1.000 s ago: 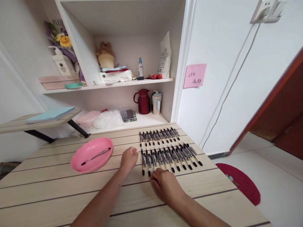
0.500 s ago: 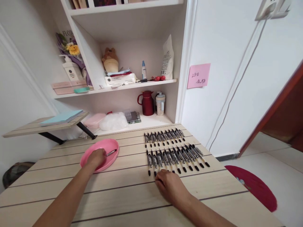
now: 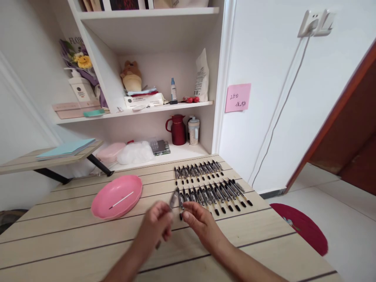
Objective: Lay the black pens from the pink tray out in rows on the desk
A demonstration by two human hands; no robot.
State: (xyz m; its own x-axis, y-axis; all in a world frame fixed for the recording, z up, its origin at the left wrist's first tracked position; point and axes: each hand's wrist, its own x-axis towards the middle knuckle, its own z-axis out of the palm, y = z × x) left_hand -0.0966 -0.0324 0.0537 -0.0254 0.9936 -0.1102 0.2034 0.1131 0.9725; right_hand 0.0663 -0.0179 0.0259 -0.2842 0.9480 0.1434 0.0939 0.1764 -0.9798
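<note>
Lower centre of frame: left hand [image 3: 156,220] has its grip closed on a blurred pen [image 3: 174,199]; right hand [image 3: 203,224] half open, apparently bare. Step looks like single-pen handling beside the pen rows [image 3: 216,194] (tightly packed); next calls for fine alignment.

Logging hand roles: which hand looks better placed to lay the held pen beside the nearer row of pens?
Probably the left hand: it grips the blurred pen beside the left end of the nearer row. The right hand, thumb and finger parted, is at that row's near side.
</note>
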